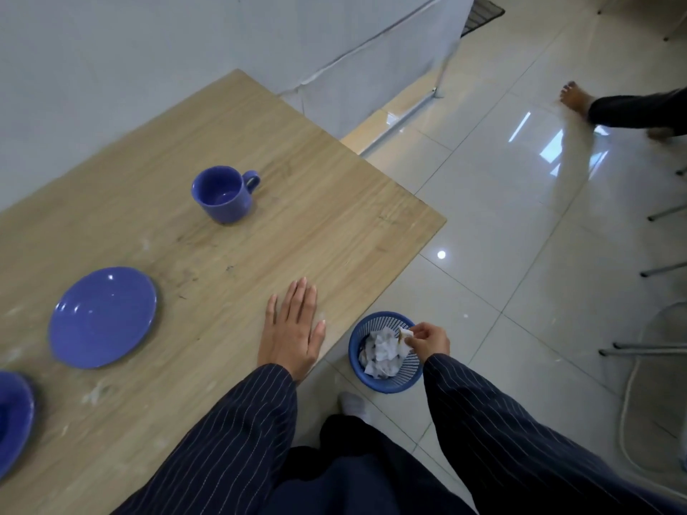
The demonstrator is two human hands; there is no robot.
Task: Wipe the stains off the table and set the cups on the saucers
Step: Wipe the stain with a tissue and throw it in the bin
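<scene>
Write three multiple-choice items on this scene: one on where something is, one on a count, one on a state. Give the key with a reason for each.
1. Where is the blue basket?
A. On the table
B. On the floor by the table's edge
C. On a saucer

2. How many cups stand on the table?
A. One
B. Two
C. Three

3. What is the left hand doing?
A. Lying flat on the table
B. Gripping the cup
C. Lifting a saucer

Key: 1 B, it sits on the tiles below the right hand, which holds a stained tissue over it. 2 A, only one blue cup shows. 3 A, palm down, fingers spread, holding nothing.
</scene>
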